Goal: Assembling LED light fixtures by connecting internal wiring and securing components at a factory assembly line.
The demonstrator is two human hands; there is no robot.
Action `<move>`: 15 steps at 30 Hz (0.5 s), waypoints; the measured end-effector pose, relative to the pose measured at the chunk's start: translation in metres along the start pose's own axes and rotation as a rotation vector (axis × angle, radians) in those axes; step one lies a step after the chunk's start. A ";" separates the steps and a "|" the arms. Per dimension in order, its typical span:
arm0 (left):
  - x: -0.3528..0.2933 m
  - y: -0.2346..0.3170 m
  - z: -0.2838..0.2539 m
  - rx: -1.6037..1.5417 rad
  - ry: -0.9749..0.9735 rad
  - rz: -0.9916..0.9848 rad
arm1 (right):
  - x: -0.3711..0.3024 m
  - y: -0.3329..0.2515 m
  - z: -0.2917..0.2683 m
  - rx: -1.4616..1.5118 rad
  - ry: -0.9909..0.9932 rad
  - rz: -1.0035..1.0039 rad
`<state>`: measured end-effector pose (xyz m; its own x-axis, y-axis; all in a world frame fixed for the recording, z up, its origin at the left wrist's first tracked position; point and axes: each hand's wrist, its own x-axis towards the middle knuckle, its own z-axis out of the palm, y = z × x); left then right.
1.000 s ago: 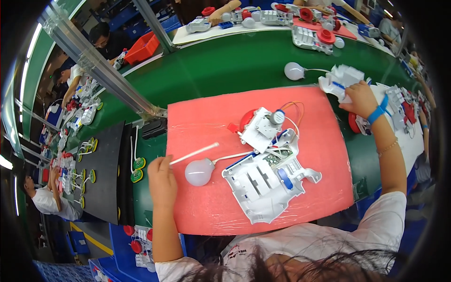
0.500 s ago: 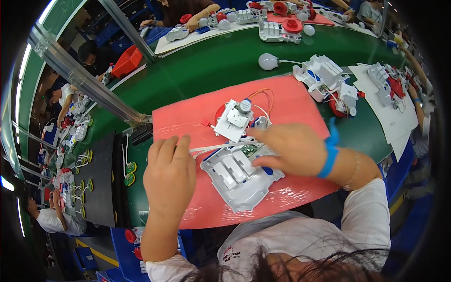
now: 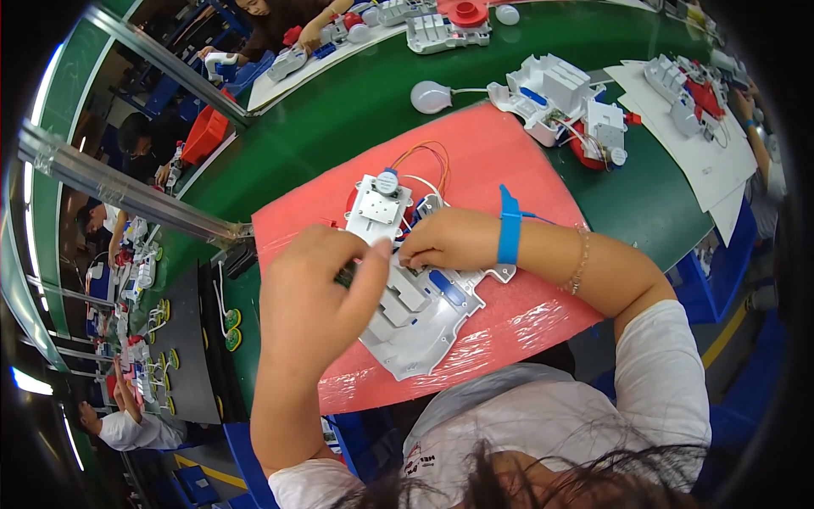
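Note:
A white plastic housing half (image 3: pixel 432 343) with raised battery-box-like blocks and a blue oval part (image 3: pixel 447 287) lies on a pink foam sheet. Joined to its far side by wires is a white mechanism (image 3: pixel 373 222) with a small round silver motor (image 3: pixel 387 182). My left hand (image 3: pixel 318 293) bends over the housing's left side, thumb toward the fingertips; a dark green bit shows in its grasp. My right hand (image 3: pixel 454 237) reaches in from the right, fingers pinched above the housing's inner end. What either hand's fingertips hold is hidden.
The pink foam sheet (image 3: pixel 509 182) rests on a green bench. Beyond it sit another opened white housing (image 3: pixel 547 93) and a white bulb-shaped part (image 3: pixel 431 97). Left are a metal post (image 3: pixel 127 182), a black board (image 3: pixel 188 339) and green round boards (image 3: pixel 232 331). Co-workers sit at far and left benches.
My right hand has moved left and its fingers have closed together. My left hand has come in over the housing, hiding the white wires seen before. The whole view has shifted and tilted.

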<state>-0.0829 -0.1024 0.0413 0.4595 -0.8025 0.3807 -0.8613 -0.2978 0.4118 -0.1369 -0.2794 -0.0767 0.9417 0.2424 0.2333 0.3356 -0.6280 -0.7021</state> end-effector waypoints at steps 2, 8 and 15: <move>0.005 0.003 0.002 0.168 0.033 -0.069 | 0.000 -0.001 0.001 0.019 -0.014 0.023; 0.012 0.014 0.007 0.228 0.072 -0.054 | -0.001 0.002 0.004 -0.155 0.003 -0.005; 0.014 0.019 0.002 0.202 -0.007 -0.156 | 0.003 -0.002 -0.001 -0.225 -0.090 -0.072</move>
<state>-0.0931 -0.1198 0.0528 0.5894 -0.7421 0.3192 -0.8062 -0.5153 0.2907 -0.1351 -0.2784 -0.0737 0.9127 0.3509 0.2092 0.4079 -0.7532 -0.5161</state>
